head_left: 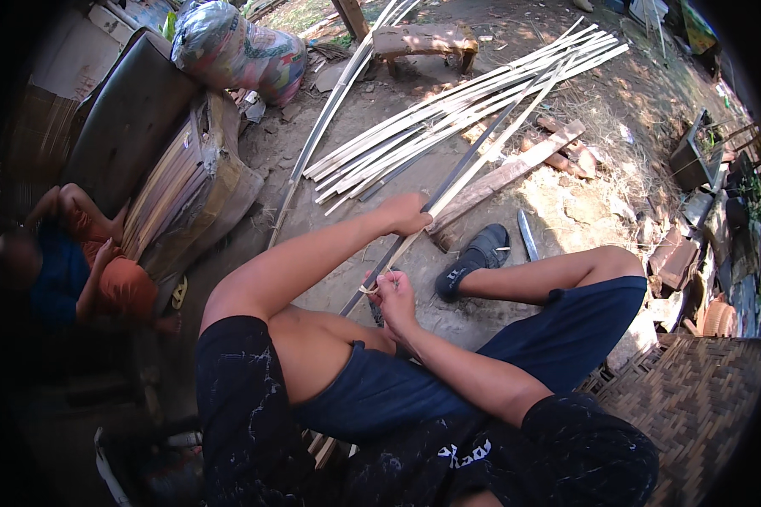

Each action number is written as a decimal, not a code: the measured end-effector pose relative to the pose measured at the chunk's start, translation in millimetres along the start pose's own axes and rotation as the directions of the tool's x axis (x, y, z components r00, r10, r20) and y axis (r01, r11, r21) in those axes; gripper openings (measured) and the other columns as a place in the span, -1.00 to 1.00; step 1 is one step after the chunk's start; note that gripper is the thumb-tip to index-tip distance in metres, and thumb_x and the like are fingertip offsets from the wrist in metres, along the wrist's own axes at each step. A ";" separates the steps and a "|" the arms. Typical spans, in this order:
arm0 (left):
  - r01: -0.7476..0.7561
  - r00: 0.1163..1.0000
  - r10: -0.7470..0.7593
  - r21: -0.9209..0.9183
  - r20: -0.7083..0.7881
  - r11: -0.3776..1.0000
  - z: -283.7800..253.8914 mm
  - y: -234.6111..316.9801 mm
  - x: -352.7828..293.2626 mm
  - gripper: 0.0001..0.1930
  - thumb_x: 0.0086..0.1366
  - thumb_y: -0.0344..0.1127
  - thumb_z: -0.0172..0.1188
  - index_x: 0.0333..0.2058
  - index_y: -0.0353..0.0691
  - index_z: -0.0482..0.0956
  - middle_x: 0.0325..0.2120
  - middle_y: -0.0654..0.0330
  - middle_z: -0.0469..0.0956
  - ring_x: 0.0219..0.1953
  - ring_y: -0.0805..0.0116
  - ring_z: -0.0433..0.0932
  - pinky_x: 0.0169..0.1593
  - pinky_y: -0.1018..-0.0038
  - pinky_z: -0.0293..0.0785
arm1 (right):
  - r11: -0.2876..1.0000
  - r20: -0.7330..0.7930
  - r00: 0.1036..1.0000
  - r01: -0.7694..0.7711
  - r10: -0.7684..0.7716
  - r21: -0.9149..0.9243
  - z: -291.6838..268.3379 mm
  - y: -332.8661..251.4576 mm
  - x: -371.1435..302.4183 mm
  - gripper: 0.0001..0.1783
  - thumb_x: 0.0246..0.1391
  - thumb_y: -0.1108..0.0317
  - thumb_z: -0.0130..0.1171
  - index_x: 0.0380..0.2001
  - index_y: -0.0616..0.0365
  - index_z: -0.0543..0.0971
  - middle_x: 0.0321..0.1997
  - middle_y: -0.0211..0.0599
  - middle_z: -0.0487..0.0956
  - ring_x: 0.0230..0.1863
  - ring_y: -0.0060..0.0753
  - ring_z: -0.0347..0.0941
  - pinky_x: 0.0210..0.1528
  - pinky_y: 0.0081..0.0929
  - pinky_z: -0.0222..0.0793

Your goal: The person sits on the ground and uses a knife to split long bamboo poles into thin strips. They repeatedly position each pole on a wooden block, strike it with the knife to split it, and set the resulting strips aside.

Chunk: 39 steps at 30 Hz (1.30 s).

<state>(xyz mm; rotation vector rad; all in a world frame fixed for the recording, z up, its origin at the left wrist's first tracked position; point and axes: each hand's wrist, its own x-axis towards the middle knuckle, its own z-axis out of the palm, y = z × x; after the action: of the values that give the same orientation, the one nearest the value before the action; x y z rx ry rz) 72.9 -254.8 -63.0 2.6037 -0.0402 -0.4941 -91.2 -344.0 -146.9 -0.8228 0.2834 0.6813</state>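
A long bamboo strip [455,176], dark on one side, slants from near my knee out over the ground, with a pale strip [500,144] alongside it. My left hand [404,213] is closed around the strips. Nearer to me, my right hand [395,300] is closed in a pinch beside the dark strip. A thin pale strand [369,290] curls out of its fingers and lies across the strip; whether it is a tie or a shaving, I cannot tell. Beyond my hands several pale bamboo strips [423,127] lie in a loose pile on the ground.
A long blade [527,235] lies right of my shoe [475,262]. A wooden plank [511,176] slants beyond it. Farther back stands a low bench [424,40]. At left, another person [80,253] sits by a stack of wood strips [171,196]. Woven matting [693,397] is at lower right.
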 end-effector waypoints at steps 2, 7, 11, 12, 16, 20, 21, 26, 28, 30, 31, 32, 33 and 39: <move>0.038 0.999 -0.035 -0.108 0.029 0.993 -0.3 -4.0 -2.8 -0.64 0.14 -0.14 0.11 -0.63 -0.36 0.52 -0.65 -0.06 0.55 -0.58 0.07 0.52 -0.43 0.15 0.39 | 1.000 -0.024 1.000 0.004 -0.004 0.005 1.7 -2.9 -3.1 -0.92 0.34 0.39 0.02 -0.17 0.09 0.35 -0.16 -0.29 0.58 -0.16 -0.52 0.53 -0.18 -0.55 0.49; 0.105 0.989 -0.079 -0.218 0.124 0.970 -5.5 -2.5 -3.3 -0.61 0.22 -0.18 0.02 -0.56 -0.44 0.55 -0.54 -0.03 0.64 -0.52 0.19 0.59 -0.39 0.25 0.47 | 0.996 -0.127 0.990 0.054 -0.062 -0.069 -0.9 0.5 -1.2 -0.94 0.33 0.40 0.05 -0.19 0.11 0.41 -0.30 -0.43 0.51 -0.37 -0.64 0.40 -0.27 -0.60 0.44; 0.057 0.993 -0.035 -0.195 0.112 0.979 3.2 -15.2 2.7 -0.60 0.25 -0.21 -0.02 -0.48 -0.53 0.55 -0.51 -0.06 0.63 -0.49 0.20 0.59 -0.35 0.27 0.50 | 0.962 -0.033 0.993 0.103 -0.115 -0.251 -13.8 0.7 7.6 -0.90 0.29 0.41 0.10 -0.17 0.11 0.42 -0.30 -0.40 0.57 -0.31 -0.59 0.49 -0.26 -0.58 0.43; 0.046 0.993 -0.024 -0.192 0.118 0.980 2.4 -12.3 2.9 -0.59 0.26 -0.21 -0.03 -0.46 -0.55 0.55 -0.51 -0.07 0.63 -0.49 0.21 0.59 -0.34 0.27 0.51 | 0.961 -0.035 0.992 0.111 -0.124 -0.254 -15.7 -0.1 8.9 -0.88 0.28 0.42 0.11 -0.16 0.12 0.42 -0.31 -0.39 0.57 -0.32 -0.59 0.50 -0.28 -0.59 0.42; 0.126 0.972 -0.061 -0.280 0.227 0.952 -1.3 -5.9 2.2 -0.57 0.29 -0.21 -0.07 -0.40 -0.61 0.51 -0.49 -0.09 0.61 -0.48 0.19 0.57 -0.35 0.27 0.50 | 0.970 -0.093 0.987 0.111 -0.134 -0.215 -15.7 -3.6 6.8 -0.80 0.23 0.45 0.16 -0.12 0.15 0.41 -0.34 -0.34 0.59 -0.35 -0.58 0.50 -0.32 -0.61 0.39; 0.155 0.968 -0.073 -0.341 0.242 0.927 -4.2 -2.2 4.6 -0.56 0.29 -0.20 -0.09 -0.39 -0.62 0.50 -0.48 -0.09 0.60 -0.45 0.20 0.57 -0.35 0.27 0.50 | 0.980 -0.099 0.989 0.095 -0.113 -0.172 -11.9 -14.0 6.7 -0.78 0.20 0.45 0.19 -0.13 0.18 0.41 -0.40 -0.34 0.60 -0.44 -0.63 0.43 -0.37 -0.63 0.32; 0.158 0.967 -0.074 -0.350 0.243 0.923 -4.7 0.0 6.1 -0.56 0.29 -0.20 -0.09 -0.39 -0.62 0.50 -0.47 -0.09 0.60 -0.45 0.21 0.57 -0.35 0.27 0.50 | 0.977 -0.102 0.986 0.108 -0.129 -0.185 -13.1 -14.2 9.0 -0.79 0.20 0.45 0.19 -0.13 0.18 0.42 -0.40 -0.35 0.60 -0.44 -0.63 0.44 -0.37 -0.64 0.32; 0.170 0.969 -0.117 -0.242 0.218 0.955 -3.2 -7.3 11.8 -0.54 0.29 -0.16 -0.06 -0.26 -0.61 0.50 -0.43 -0.12 0.60 -0.41 0.12 0.61 -0.29 0.22 0.52 | 0.958 -0.075 0.986 0.127 -0.151 -0.258 -10.6 -16.9 13.6 -0.82 0.21 0.42 0.22 -0.16 0.22 0.52 -0.38 -0.40 0.60 -0.41 -0.66 0.46 -0.38 -0.66 0.32; 0.153 0.972 -0.113 -0.190 0.205 0.970 -13.6 5.2 7.6 -0.49 0.30 -0.13 -0.04 -0.14 -0.64 0.47 -0.37 -0.22 0.61 -0.36 0.04 0.65 -0.25 0.17 0.53 | 0.938 -0.101 0.976 0.152 -0.192 -0.311 -13.5 -21.4 12.8 -0.83 0.22 0.40 0.22 -0.16 0.21 0.56 -0.34 -0.44 0.62 -0.37 -0.67 0.49 -0.36 -0.68 0.32; 0.203 0.964 -0.167 -0.173 0.205 0.964 -11.2 4.4 6.5 -0.48 0.29 -0.13 -0.04 -0.18 -0.67 0.47 -0.39 -0.26 0.61 -0.40 0.00 0.64 -0.31 0.15 0.53 | 0.933 0.016 0.973 0.227 -0.232 -0.279 -13.6 -14.6 13.0 -0.84 0.23 0.39 0.21 -0.17 0.20 0.60 -0.33 -0.44 0.64 -0.35 -0.69 0.51 -0.37 -0.70 0.30; 0.225 0.954 -0.174 -0.199 0.245 0.954 -8.3 2.5 4.8 -0.49 0.28 -0.15 -0.04 -0.24 -0.68 0.50 -0.42 -0.24 0.61 -0.40 -0.01 0.64 -0.34 0.12 0.51 | 0.916 -0.002 0.966 0.246 -0.260 -0.318 -13.0 -10.5 11.6 -0.86 0.23 0.39 0.20 -0.18 0.19 0.60 -0.35 -0.46 0.63 -0.37 -0.71 0.50 -0.39 -0.71 0.28; 0.238 0.946 -0.196 -0.146 0.257 0.960 -10.9 10.8 2.3 -0.50 0.27 -0.16 -0.03 -0.28 -0.68 0.53 -0.40 -0.23 0.61 -0.38 -0.01 0.64 -0.36 0.10 0.52 | 0.918 -0.015 0.969 0.228 -0.246 -0.326 -16.1 -8.7 14.1 -0.87 0.23 0.39 0.21 -0.20 0.18 0.61 -0.39 -0.50 0.61 -0.40 -0.71 0.47 -0.41 -0.74 0.26; 0.286 0.939 -0.233 -0.197 0.254 0.938 -0.9 2.7 2.0 -0.50 0.27 -0.18 -0.02 -0.18 -0.67 0.52 -0.33 -0.25 0.61 -0.35 -0.02 0.65 -0.35 0.09 0.54 | 0.930 0.016 0.983 0.180 -0.185 -0.320 -15.7 -7.4 10.9 -0.84 0.21 0.43 0.20 -0.17 0.25 0.60 -0.38 -0.45 0.59 -0.45 -0.69 0.44 -0.39 -0.72 0.32; 0.259 0.947 -0.238 -0.074 0.214 0.963 8.9 11.3 4.6 -0.54 0.23 -0.25 -0.03 -0.12 -0.62 0.54 -0.30 -0.23 0.62 -0.38 -0.08 0.66 -0.36 0.11 0.58 | 0.955 0.108 0.992 0.098 -0.070 -0.280 -25.7 -10.6 12.0 -0.93 0.27 0.37 0.16 -0.22 0.07 0.58 -0.46 -0.60 0.53 -0.53 -0.78 0.30 -0.47 -0.78 0.19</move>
<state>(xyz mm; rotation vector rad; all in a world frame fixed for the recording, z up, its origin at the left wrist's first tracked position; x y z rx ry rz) 74.7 -269.4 -66.5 2.4608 0.2431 -0.8304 -74.6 -363.1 -163.5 -1.0673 0.0607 0.6884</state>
